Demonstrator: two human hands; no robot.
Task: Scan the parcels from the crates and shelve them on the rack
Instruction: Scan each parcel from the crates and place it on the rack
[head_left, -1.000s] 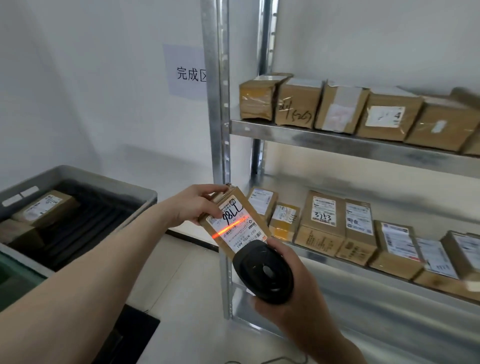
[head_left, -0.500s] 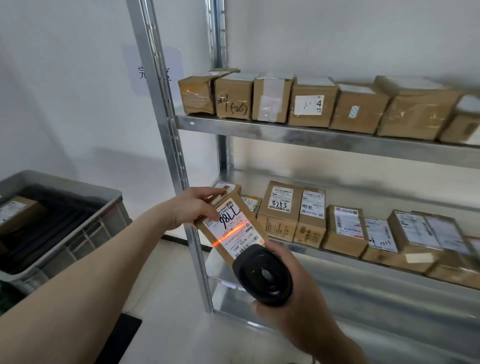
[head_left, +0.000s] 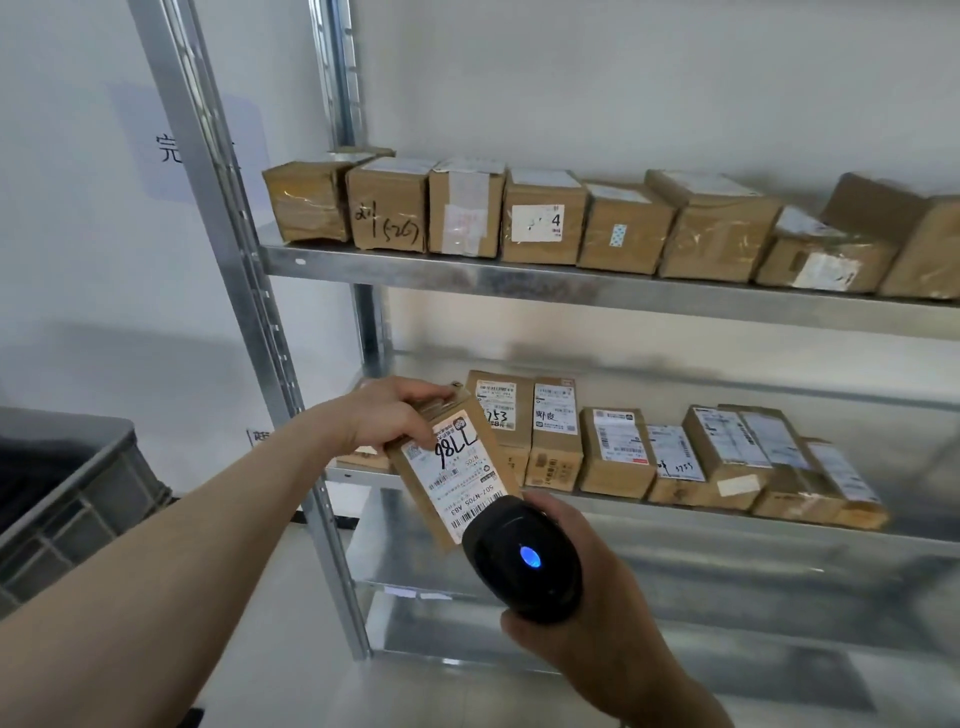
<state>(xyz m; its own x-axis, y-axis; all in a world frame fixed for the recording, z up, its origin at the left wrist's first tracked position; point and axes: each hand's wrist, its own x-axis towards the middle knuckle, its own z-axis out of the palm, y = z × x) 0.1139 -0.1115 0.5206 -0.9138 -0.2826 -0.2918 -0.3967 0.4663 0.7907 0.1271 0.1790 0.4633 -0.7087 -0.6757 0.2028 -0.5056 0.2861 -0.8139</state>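
The metal rack (head_left: 597, 288) rises ahead of both hands, its near upright just beyond the left forearm. Its upper shelf, above the hands, carries a full row of brown boxes (head_left: 540, 228). The middle shelf (head_left: 779, 525), level with the left hand and stretching away to the right of it, holds a second row of labelled parcels (head_left: 618, 457). A grey crate (head_left: 78, 499) sits low and well off to the left of the left arm.

The left hand (head_left: 387, 415) grips the parcel (head_left: 457, 473) by its upper end, fingers curled over the top edge, label facing the camera. The parcel's long axis runs tilted, from the left hand down and rightward to the scanner (head_left: 522, 558), whose head sits just at the parcel's lower end. The right hand (head_left: 592, 618) is wrapped round the scanner's handle; a blue light shows on its back.

The left hand is the nearer one to the middle shelf; the row lies directly behind the parcel, so shelving looks like a short forward reach.
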